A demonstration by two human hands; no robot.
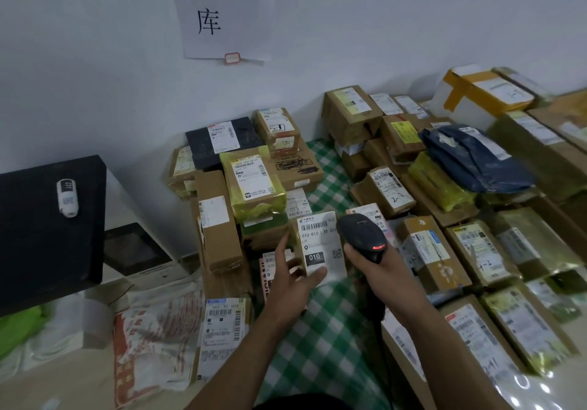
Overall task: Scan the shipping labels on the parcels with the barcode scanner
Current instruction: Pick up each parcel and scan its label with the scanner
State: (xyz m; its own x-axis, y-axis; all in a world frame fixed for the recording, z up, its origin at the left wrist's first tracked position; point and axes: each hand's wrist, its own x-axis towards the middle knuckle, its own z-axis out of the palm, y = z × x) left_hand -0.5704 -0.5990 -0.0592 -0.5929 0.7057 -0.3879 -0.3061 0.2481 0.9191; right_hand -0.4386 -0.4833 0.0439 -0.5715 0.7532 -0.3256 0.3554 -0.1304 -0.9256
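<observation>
Parcels [432,250] are crowding the edges of a checked cloth [320,346]; left grip [295,285] is pinching a labelled parcel [320,244], right grip [378,269] is clasping the scanner [362,234] just beside it.

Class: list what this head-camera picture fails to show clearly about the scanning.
Head view:
Label on the held parcel: right edge behind the scanner, lower corner under the left hand.
Scanner handle: wrapped by the right hand.
Far boxes: print too small and blurred.
Boxes at the right edge: cut off by the frame.
</observation>
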